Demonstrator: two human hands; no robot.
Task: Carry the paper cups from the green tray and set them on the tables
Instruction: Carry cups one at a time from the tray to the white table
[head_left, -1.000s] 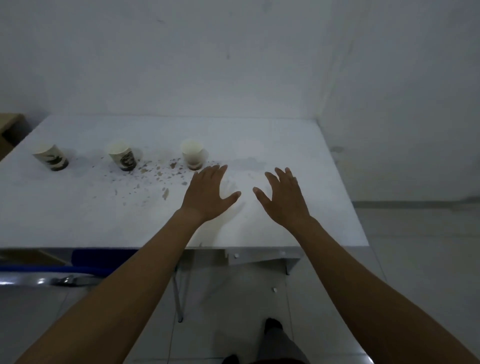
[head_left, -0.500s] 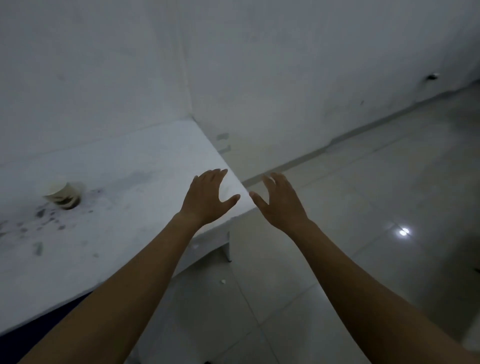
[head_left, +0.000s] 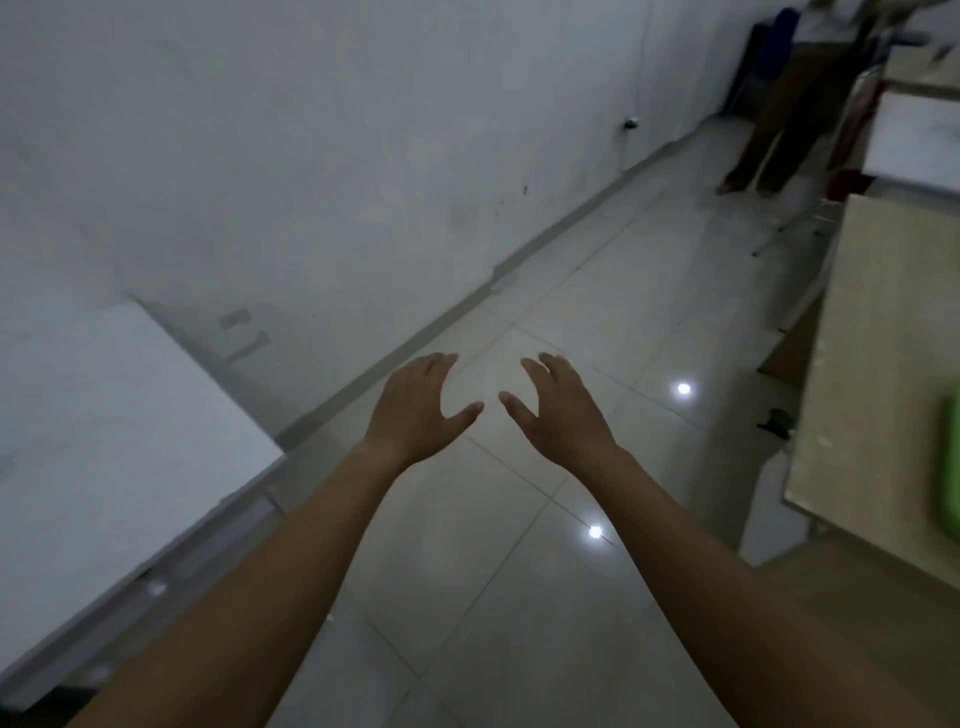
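Note:
My left hand and my right hand are stretched out side by side over the tiled floor, both empty with fingers spread. A blurred strip of the green tray shows at the right edge, lying on a beige table. The white table sits at the lower left, and only a bare corner of it is in view. No paper cups are in sight.
A white wall runs along the left, meeting the glossy tiled floor. Far back on the right stand a person's legs, a blue chair and another white table.
My view has swung right, away from the white table. The three cups have left the frame. The beige table with the green tray has come in at the right. Both hands stay open.

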